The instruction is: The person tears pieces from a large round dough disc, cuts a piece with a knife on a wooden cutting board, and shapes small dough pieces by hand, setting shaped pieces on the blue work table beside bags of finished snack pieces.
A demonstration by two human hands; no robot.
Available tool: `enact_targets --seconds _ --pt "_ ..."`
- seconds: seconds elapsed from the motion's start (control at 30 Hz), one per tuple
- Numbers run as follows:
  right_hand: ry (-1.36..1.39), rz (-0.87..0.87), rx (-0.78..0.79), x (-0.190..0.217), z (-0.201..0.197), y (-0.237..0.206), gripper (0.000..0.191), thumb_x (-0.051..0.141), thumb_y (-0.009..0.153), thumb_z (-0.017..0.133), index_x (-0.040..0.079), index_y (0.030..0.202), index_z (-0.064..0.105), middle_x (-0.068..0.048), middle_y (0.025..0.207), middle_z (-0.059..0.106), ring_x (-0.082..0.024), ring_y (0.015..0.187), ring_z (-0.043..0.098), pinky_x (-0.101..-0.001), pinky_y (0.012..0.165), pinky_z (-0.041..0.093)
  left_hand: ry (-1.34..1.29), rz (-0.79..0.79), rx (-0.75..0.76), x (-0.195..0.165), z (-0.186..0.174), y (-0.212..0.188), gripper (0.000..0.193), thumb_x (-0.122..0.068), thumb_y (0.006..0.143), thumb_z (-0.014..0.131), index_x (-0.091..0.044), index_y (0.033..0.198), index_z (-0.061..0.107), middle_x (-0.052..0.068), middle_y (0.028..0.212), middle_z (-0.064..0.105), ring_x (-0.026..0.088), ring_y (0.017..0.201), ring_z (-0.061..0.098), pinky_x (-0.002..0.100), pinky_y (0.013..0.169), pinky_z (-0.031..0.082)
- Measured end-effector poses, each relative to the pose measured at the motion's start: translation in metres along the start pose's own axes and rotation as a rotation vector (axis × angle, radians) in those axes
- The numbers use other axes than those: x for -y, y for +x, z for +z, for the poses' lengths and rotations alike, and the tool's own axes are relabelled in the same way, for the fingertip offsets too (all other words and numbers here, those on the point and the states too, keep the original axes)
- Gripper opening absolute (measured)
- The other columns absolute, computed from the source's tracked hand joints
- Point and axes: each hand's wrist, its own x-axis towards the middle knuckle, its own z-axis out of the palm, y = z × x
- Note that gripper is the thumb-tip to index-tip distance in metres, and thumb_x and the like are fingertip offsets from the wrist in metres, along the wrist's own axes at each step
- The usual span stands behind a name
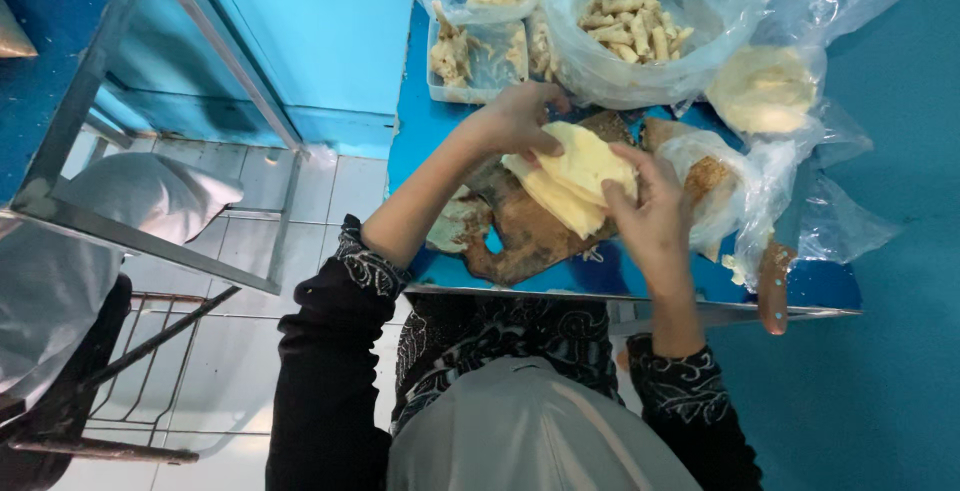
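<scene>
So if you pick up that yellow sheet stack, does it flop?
Probably floppy: the yellow sheet stack bends where the left hand and right hand hold it. Likely light, since fingers alone lift it. It looks thin, so it may tear.

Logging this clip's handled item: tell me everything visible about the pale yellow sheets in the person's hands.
The pale yellow sheets look like thin, soft, pliable wrappers in a small stack, smooth and matte, edges slightly fanned. They are held tilted above a worn brown cutting board on the blue table. The left hand grips the upper left edge; the right hand pinches the right side, fingers curled over the top sheet. Whether the stack touches the board cannot be told.
</scene>
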Motion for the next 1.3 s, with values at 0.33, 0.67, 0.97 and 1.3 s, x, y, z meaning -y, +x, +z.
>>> enact_targets --seconds 0.33,0.67,0.97,1.3 --pt "-0.565 0.004 0.008 0.023 0.013 -0.019 0.027 0.023 0.096 0.076 0.014 0.121 0.079 -0.015 0.094 0.057 -0.03 0.079 0.062 -0.0425 0.073 0.049 0.399 0.144 -0.09 0.022 0.001 0.001 0.054 -0.021 0.056 0.095 0.0 0.099 0.07 0.018 0.094 0.071 0.035 0.087 0.073 0.045 0.072 0.059" --pt "-1.034 -0.553 0.256 0.033 -0.004 -0.021 0.057 0.034 0.083 0.081 0.004 0.13 0.066 -0.011 0.118 0.063 -0.029 0.113 0.061 -0.0568 0.111 0.04 0.587 0.273 -0.209 0.012 0.003 -0.023 0.076 -0.023 0.057 0.095 -0.008 0.124 0.061 0.021 0.127 0.052 0.045 0.113 0.056 0.053 0.09 0.048" --pt "-1.161 -0.712 0.362 0.028 -0.005 0.013 0.028 0.023 0.084 0.076 0.003 0.102 0.068 -0.012 0.093 0.066 -0.028 0.097 0.066 -0.05 0.11 0.044 0.624 0.61 -0.05 0.009 0.005 -0.047 0.028 -0.023 0.089 0.078 -0.015 0.115 0.072 0.008 0.126 0.065 0.034 0.127 0.06 0.06 0.116 0.027" --pt "-1.139 -0.831 0.449 0.091 -0.021 0.082 0.03 0.029 0.081 0.08 0.009 0.102 0.071 -0.009 0.095 0.067 -0.029 0.096 0.067 -0.0444 0.089 0.051 0.51 0.486 -0.293 -0.003 0.007 -0.065 0.049 -0.032 0.083 0.08 -0.008 0.122 0.064 0.013 0.117 0.065 0.037 0.114 0.061 0.053 0.099 0.049"
